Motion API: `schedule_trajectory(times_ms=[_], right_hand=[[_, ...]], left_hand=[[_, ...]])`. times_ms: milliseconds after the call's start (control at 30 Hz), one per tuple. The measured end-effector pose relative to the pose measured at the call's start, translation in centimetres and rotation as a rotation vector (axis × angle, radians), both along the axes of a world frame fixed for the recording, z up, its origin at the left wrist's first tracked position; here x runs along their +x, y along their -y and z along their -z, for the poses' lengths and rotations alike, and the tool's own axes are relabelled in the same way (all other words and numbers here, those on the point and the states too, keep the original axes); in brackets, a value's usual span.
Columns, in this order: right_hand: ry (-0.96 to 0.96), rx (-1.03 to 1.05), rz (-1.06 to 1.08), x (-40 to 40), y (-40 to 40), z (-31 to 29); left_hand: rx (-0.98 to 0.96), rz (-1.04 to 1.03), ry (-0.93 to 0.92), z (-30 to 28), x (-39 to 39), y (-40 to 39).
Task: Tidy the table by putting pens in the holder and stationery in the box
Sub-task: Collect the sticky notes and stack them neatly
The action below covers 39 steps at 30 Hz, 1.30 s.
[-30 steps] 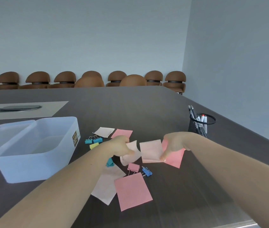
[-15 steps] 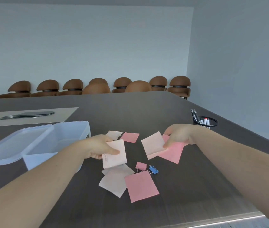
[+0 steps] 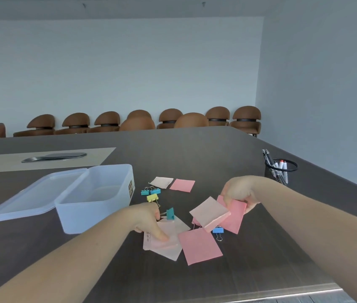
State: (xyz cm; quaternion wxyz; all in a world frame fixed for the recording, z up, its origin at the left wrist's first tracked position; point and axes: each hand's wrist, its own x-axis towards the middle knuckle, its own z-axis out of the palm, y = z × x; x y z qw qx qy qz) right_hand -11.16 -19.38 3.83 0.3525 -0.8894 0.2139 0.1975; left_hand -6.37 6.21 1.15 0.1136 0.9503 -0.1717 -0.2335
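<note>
- The worktop (image 3: pixel 195 154) is a broad dark slab with a fine wood grain and a pale metal strip along its near edge; its matte face gives thin paper little to catch on, so sheets need pinching or sliding to lift.
- The box (image 3: pixel 94 200) stands toward the left edge, a translucent, frosted plastic tub with rounded corners, open and seemingly empty; its lid (image 3: pixel 37 193) lies flat against its far-left side, which leaves the mouth free for stationery.
- The holder (image 3: pixel 279 171), a black wire-mesh cylinder near the right edge, already carries the pens (image 3: pixel 270 159), standing upright and leaning on the rim. That half of the task looks done.
- The right hand (image 3: pixel 242 193) has its grip clenched on a pale pink note (image 3: pixel 209 209) and a deeper pink note (image 3: pixel 235 215), both lifted at a tilt above the worktop, probably gathered as a stack to carry over in one trip.
- The left hand (image 3: pixel 146 217) presses its thumb down on a pale, faintly written note (image 3: pixel 162 242) lying flat toward the near edge, its grip closing on that sheet, likely to slide it free.
- A loose pink square (image 3: pixel 199 246) lies beside it; two further notes (image 3: pixel 173 183) rest toward the middle.
- The binder clips (image 3: pixel 152 194), small folded-metal wedges with wire handles in teal, yellow and blue, are scattered between box and notes, still to be collected.
</note>
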Motion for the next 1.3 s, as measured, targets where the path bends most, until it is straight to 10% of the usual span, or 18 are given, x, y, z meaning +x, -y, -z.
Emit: schedule_trajectory(times_ms=[367,1067,1300], right_hand=[[-0.014,-0.172,0.019,0.6,-2.3,1.9],[0.334,-0.046,0.14,1.6,-0.3,0.8],[0.362,-0.011,0.22,1.2,0.8,1.1]], left_hand=[[0.076,-0.006,0.02,0.3,0.5,1.1],[-0.812,-0.38,-0.033,-2.8,1.0,0.8],[-0.893,-0.551,0.206,-4.3,1.7,0.6]])
